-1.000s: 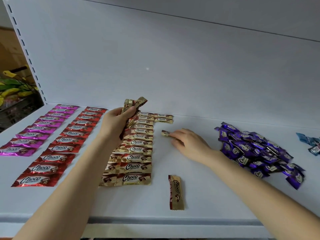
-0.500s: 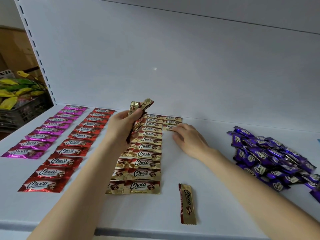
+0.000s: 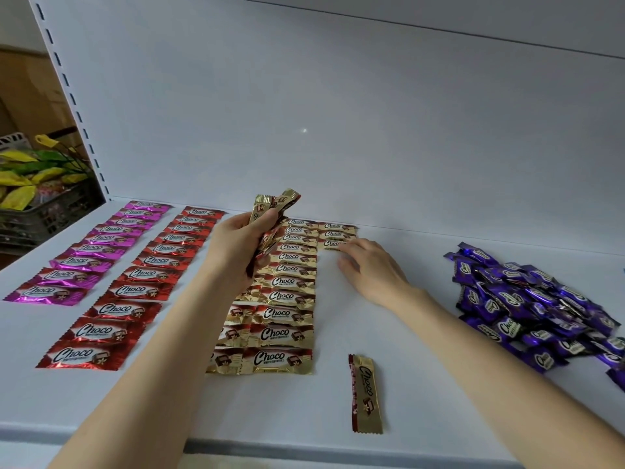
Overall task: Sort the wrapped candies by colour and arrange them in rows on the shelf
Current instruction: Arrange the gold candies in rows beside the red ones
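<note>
Your left hand [image 3: 236,252] is up over the shelf [image 3: 422,384], fingers and thumb curled round a bundle of gold candies [image 3: 272,206], shiny foil with crimped ends fanning out above your thumb. Their lower ends sink into your palm, so the count can't be read. Your right hand [image 3: 372,269] lies palm down, fingers loose and stretched out, tips touching the nearest candy of the short gold row [image 3: 334,235] at the back; your fingertips cover that candy's right end. Just left of it runs the long gold row [image 3: 287,299], each wrapper gold and dark red with a white "Choco" label, and your left wrist hides part of its left edge. Further left lie the red row [image 3: 135,289] and the pink row [image 3: 88,258], neat and flat. One loose gold candy [image 3: 367,394] lies alone near the front edge, turned lengthwise. On the right sits the purple pile [image 3: 527,306], heaped and unsorted, cut off at the frame's edge. Beyond the shelf's left side a basket [image 3: 44,214] holds yellow packets, too blurred to identify.
</note>
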`<action>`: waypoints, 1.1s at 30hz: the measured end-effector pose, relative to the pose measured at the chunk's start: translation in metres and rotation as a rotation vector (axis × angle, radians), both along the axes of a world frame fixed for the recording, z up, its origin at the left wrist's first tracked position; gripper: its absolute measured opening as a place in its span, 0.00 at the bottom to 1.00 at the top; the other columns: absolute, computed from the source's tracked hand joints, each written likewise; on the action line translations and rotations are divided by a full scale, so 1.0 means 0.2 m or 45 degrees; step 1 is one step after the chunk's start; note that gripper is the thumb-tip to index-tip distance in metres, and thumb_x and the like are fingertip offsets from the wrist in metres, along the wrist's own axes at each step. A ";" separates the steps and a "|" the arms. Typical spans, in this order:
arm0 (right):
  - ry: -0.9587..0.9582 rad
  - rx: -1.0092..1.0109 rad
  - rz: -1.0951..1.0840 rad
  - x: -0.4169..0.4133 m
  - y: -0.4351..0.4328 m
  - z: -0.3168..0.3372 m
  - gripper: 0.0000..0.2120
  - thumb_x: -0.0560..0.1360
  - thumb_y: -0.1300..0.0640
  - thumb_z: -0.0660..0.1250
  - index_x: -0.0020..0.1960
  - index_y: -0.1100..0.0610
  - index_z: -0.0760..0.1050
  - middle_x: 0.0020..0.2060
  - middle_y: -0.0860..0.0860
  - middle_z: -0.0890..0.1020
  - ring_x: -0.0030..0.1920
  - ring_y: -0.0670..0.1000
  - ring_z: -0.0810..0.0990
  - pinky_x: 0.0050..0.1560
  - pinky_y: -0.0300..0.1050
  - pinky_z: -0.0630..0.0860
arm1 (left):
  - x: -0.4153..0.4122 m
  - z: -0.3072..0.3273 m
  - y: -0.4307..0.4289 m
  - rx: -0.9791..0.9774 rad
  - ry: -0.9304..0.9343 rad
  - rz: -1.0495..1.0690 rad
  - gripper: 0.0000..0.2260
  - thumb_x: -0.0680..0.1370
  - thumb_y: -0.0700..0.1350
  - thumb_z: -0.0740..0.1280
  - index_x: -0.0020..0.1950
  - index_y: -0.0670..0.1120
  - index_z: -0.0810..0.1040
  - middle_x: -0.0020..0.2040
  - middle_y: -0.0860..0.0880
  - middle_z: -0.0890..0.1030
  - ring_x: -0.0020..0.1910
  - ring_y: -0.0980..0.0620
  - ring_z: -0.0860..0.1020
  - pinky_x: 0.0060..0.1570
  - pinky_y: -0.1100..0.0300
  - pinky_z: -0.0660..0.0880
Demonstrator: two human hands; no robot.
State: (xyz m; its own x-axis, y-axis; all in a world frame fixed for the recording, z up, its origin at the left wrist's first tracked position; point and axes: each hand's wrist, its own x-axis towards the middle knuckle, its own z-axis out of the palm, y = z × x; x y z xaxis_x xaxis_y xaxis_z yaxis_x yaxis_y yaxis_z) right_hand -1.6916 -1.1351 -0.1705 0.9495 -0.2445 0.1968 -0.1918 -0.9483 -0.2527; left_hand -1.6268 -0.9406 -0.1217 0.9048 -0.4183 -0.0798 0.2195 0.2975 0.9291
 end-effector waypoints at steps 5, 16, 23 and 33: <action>0.011 0.002 -0.004 0.00 0.00 0.00 0.18 0.80 0.52 0.55 0.68 0.55 0.69 0.67 0.52 0.70 0.67 0.54 0.66 0.65 0.44 0.63 | -0.01 0.00 0.00 0.004 0.006 0.000 0.05 0.77 0.41 0.65 0.46 0.39 0.76 0.34 0.46 0.77 0.19 0.58 0.70 0.15 0.69 0.63; 0.031 0.012 0.000 0.02 -0.01 -0.01 0.19 0.80 0.52 0.54 0.69 0.55 0.67 0.68 0.52 0.68 0.68 0.54 0.65 0.66 0.44 0.61 | -0.01 0.00 0.00 0.010 0.007 0.003 0.05 0.78 0.41 0.65 0.46 0.40 0.76 0.34 0.46 0.76 0.19 0.58 0.70 0.16 0.70 0.62; 0.025 0.015 0.004 0.01 -0.01 -0.01 0.19 0.80 0.52 0.54 0.69 0.56 0.66 0.69 0.53 0.68 0.68 0.54 0.64 0.66 0.44 0.60 | -0.01 0.00 -0.01 0.001 0.017 0.008 0.05 0.78 0.41 0.65 0.44 0.40 0.76 0.32 0.46 0.77 0.19 0.58 0.70 0.15 0.70 0.62; -0.077 0.088 0.007 -0.05 -0.01 0.03 0.17 0.80 0.56 0.56 0.65 0.60 0.69 0.65 0.55 0.72 0.66 0.54 0.68 0.62 0.41 0.62 | -0.06 -0.02 -0.03 0.152 -0.082 -0.088 0.05 0.78 0.40 0.66 0.44 0.39 0.76 0.33 0.45 0.75 0.17 0.57 0.68 0.15 0.70 0.61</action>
